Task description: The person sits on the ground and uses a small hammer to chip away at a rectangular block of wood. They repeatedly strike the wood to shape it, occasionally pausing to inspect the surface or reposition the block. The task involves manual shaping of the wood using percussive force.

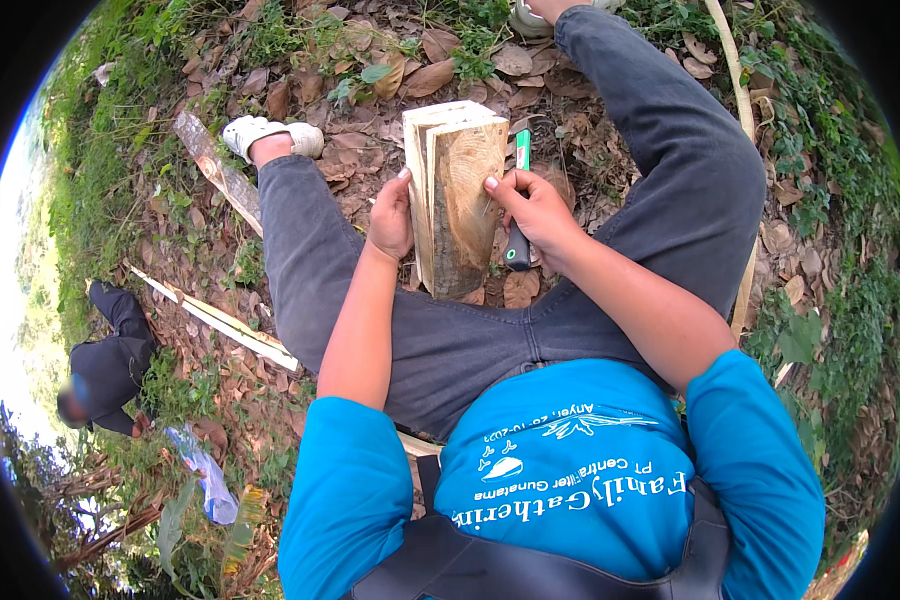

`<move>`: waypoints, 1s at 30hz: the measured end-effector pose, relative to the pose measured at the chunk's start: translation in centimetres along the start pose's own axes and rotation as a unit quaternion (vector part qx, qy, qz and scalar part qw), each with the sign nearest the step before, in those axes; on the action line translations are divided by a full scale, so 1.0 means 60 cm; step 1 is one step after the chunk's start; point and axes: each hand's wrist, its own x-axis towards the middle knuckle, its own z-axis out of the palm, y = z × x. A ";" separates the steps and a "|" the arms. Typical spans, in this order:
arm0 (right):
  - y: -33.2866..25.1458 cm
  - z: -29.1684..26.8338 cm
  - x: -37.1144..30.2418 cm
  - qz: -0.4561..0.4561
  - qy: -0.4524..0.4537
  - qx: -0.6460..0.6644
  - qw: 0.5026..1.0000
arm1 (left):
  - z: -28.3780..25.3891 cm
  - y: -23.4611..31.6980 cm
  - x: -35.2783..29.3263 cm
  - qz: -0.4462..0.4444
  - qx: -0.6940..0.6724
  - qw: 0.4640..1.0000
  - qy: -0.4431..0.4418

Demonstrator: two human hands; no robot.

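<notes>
Between my knees stand split wooden boards [462, 195], pressed side by side into one upright block with pale cut tops and some brown bark low on the near face. My left hand [392, 217] is closed on the block's left edge, thumb up along it. At the right edge my right hand [542, 215] grips the front board, thumb on its face and the other fingers mostly hidden. A tool with a green upper part and a black handle [517, 250] passes beneath my right hand; whether these fingers also touch it, I cannot tell.
Dry leaves cover the ground around my legs. A short log [215, 170] lies by my left shoe, and a pale split strip [220, 322] beside my left knee. A long stick [740, 90] runs along my right leg. At far left are a person in dark clothes [113, 365] and a plastic bag [208, 478].
</notes>
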 end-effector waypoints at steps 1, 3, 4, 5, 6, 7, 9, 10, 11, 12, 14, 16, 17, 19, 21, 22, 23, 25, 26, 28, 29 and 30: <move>0.002 0.001 -0.007 -0.006 -0.001 0.003 1.000 | 0.009 -0.001 -0.002 0.034 0.041 0.998 -0.018; 0.005 0.002 -0.014 -0.017 -0.001 0.006 1.000 | 0.035 -0.004 -0.011 0.100 0.122 0.986 -0.052; 0.005 0.003 -0.017 -0.023 -0.001 0.006 1.000 | 0.024 -0.004 -0.007 0.116 0.154 0.978 -0.074; 0.006 0.005 -0.018 -0.028 0.000 0.006 1.000 | 0.026 -0.003 -0.006 0.133 0.205 0.967 -0.070; 0.007 0.004 -0.017 -0.021 0.004 0.007 1.000 | 0.037 0.002 -0.004 0.148 0.256 0.953 -0.068; 0.007 0.003 -0.013 -0.015 0.007 0.006 1.000 | 0.049 0.007 -0.003 0.164 0.306 0.936 -0.065; 0.010 0.001 -0.005 -0.007 0.007 -0.003 1.000 | 0.070 0.008 -0.002 0.154 0.361 0.920 -0.001; 0.017 -0.001 0.000 -0.004 0.004 -0.012 1.000 | 0.073 0.009 -0.001 0.147 0.369 0.918 0.007; 0.022 -0.002 0.003 -0.002 0.000 -0.021 1.000 | 0.075 0.008 -0.001 0.140 0.377 0.916 0.014; 0.023 -0.001 0.004 0.003 -0.003 -0.021 1.000 | 0.074 0.004 -0.003 0.139 0.366 0.920 0.023; 0.025 0.000 0.005 0.013 -0.010 -0.021 1.000 | 0.063 -0.002 -0.005 0.134 0.368 0.919 0.035; 0.029 0.003 0.009 0.013 -0.007 -0.033 0.999 | 0.060 0.002 -0.002 0.117 0.383 0.916 0.037; 0.030 0.004 0.011 0.013 -0.006 -0.040 0.999 | 0.057 0.005 -0.001 0.105 0.396 0.911 0.036; 0.032 0.002 0.017 0.020 -0.008 -0.055 0.998 | 0.049 0.010 -0.001 0.095 0.405 0.909 0.033; 0.031 0.001 0.021 0.029 -0.003 -0.060 0.998 | 0.039 0.010 0.002 0.099 0.394 0.914 0.026; 0.028 0.001 0.023 0.035 0.003 -0.056 0.998 | 0.036 0.011 0.002 0.089 0.400 0.912 0.032; 0.026 0.001 0.024 0.041 0.009 -0.053 0.998 | 0.034 0.010 0.004 0.103 0.406 0.907 0.028; 0.024 0.002 0.024 0.029 0.015 -0.057 0.998 | 0.033 0.012 0.004 0.131 0.421 0.897 0.023; 0.023 0.002 0.024 0.023 0.017 -0.059 0.998 | 0.033 0.012 0.006 0.149 0.414 0.898 0.021; 0.022 0.002 0.025 0.025 0.017 -0.061 0.998 | 0.044 0.015 0.008 0.183 0.402 0.897 0.017; 0.022 0.002 0.025 0.025 0.017 -0.062 0.998 | 0.044 0.013 0.008 0.204 0.412 0.888 0.032; 0.024 0.001 0.027 0.022 0.019 -0.061 0.998 | 0.046 0.011 0.011 0.227 0.422 0.877 0.046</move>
